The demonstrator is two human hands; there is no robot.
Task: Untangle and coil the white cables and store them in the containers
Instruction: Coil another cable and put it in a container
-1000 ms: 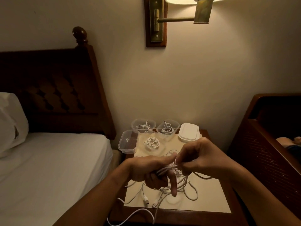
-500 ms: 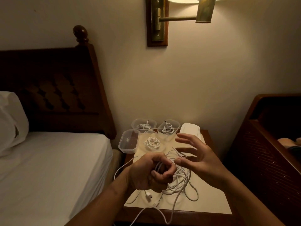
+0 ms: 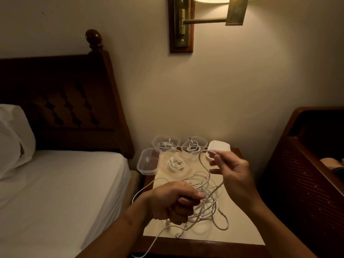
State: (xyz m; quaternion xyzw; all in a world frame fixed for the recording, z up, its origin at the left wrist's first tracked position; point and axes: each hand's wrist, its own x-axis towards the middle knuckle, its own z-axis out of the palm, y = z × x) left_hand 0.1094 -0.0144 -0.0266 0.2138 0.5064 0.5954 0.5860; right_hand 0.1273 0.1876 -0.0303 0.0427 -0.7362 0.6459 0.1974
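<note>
I see an empty container [image 3: 148, 161] at the nightstand's [image 3: 240, 244] left edge. My left hand [image 3: 172, 201] is clenched around the tangled white cables [image 3: 205, 203] above the tabletop, and my right hand [image 3: 231, 170] pinches one strand raised near the white lid [image 3: 219, 147].

Head camera looks forward and down, close over the nightstand [image 3: 202, 244].
</note>
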